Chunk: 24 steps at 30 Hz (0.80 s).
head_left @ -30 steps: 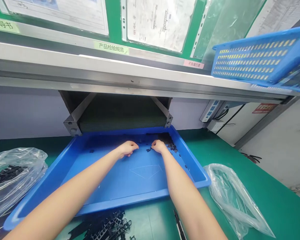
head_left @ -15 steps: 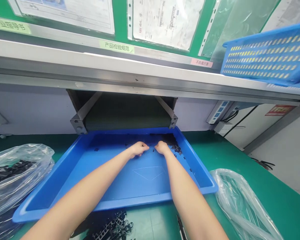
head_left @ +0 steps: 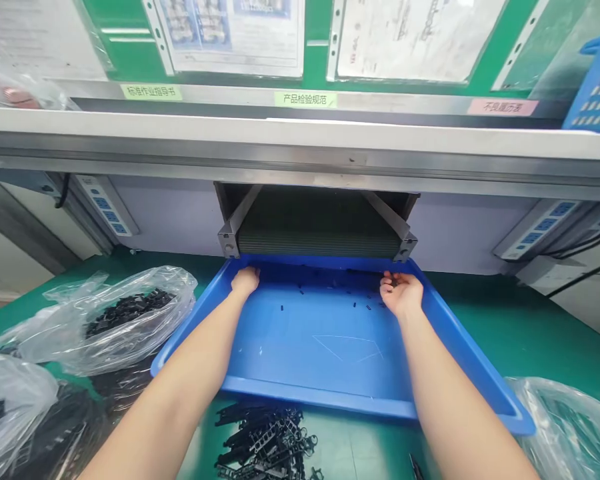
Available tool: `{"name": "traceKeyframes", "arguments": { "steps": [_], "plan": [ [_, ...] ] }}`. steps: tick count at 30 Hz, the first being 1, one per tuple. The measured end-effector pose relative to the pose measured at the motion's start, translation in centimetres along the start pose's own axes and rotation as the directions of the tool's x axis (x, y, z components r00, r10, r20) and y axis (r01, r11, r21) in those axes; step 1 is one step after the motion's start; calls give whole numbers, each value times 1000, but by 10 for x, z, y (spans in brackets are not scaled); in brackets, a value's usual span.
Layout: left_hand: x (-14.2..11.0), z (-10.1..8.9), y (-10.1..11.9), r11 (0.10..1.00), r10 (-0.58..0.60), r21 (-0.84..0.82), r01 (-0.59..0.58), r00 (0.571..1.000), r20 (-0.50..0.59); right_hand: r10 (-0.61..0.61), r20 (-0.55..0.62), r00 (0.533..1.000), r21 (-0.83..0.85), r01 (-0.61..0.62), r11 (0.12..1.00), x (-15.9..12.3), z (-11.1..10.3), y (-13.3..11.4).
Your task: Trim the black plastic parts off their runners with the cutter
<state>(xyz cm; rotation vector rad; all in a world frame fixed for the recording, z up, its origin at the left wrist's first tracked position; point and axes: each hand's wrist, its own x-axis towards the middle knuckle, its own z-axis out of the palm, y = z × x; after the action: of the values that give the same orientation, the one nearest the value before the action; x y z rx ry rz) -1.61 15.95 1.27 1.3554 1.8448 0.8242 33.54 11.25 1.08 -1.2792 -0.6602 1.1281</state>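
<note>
Left arm [head_left: 180,387]: stretched forward from lower left, passing over the near left part of the rim of the blue tray [head_left: 320,398]. Left grip [head_left: 245,283]: down in the far left corner of the tray, just beside the wall, back of the hand uppermost, fingers mostly hidden. Cannot tell how far open, or whether holding anything.

Right arm [head_left: 445,373]: stretched forward from lower right, over the near rim, slanting inward. Right grip [head_left: 401,293]: near the far right corner of the tray, rolled partly palm up, fingers curled toward the middle. Nearly closed, with dark bits showing among the fingers; cannot tell how many.

Small black pieces [head_left: 355,305]: scattered on the tray floor between both hands, more of them toward the right.

Beyond the far rim, just above: dark ribbed conveyor belt [head_left: 320,233]. In front of the near rim, on the green counter [head_left: 555,333]: heap of black parts [head_left: 265,437]. To the left of the tray: clear bag [head_left: 75,350] of dark bits, lying open. To the right: another clear bag [head_left: 565,413], crumpled.
</note>
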Motion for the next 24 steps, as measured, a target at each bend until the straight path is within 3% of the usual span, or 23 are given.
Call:
{"name": "traceKeyframes", "arguments": {
  "steps": [3, 7, 14, 18, 24],
  "plan": [
    [2, -2, -8, 988, -27, 149, 40, 996, -85, 23, -17, 1000, 37, -22, 999, -6, 4, -2],
    [3, 8, -12, 952, -14, 303, 48, 994, -112, 49, -34, 998, -13, -50, 999, -12, 15, 1],
    [-1, 29, -9, 877, 82, 478, -48, 995, -51, 15, -18, 1000, -348, -20, 937, -21, 26, 13],
    [1, 33, -8, 843, 128, 527, -104, 992, -9, -51, -9, 999, -634, 34, 773, -13, 28, 17],
    [10, 60, -2, 822, 191, 537, -191, 980, 56, -128, 69, 989, -925, 111, 364, 26, 42, 15]
  ]
}}
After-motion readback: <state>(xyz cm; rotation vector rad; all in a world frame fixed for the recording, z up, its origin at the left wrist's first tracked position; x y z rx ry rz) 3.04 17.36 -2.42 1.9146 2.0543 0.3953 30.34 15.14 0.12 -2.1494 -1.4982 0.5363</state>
